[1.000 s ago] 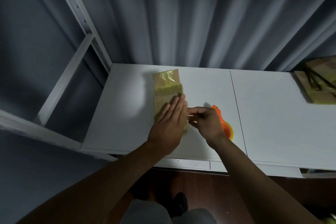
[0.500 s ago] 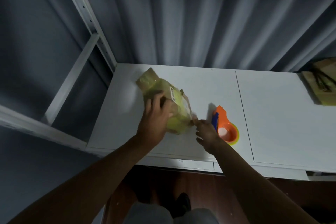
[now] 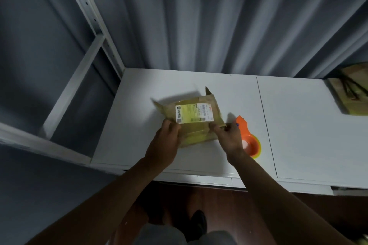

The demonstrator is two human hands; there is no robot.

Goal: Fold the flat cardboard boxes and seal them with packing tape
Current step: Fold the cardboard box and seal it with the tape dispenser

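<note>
A small brown cardboard box (image 3: 197, 103) with a white shipping label on its upper face and yellowish tape on its near side is held just above the white table (image 3: 298, 125). My left hand (image 3: 167, 143) grips its near left edge. My right hand (image 3: 229, 137) pinches its near right corner. Loose flaps stick out at the box's far left and far right ends. An orange tape dispenser (image 3: 249, 141) with a yellow tape roll lies on the table just right of my right hand.
A stack of flat cardboard pieces (image 3: 350, 93) lies at the table's far right edge. A white metal shelf frame (image 3: 87, 32) rises at the left. A grey curtain (image 3: 219, 16) hangs behind the table.
The box was lying flat under my left palm. Both hands have lifted and turned it, so the label side now faces up. My right hand moved from beside the box onto its corner.
</note>
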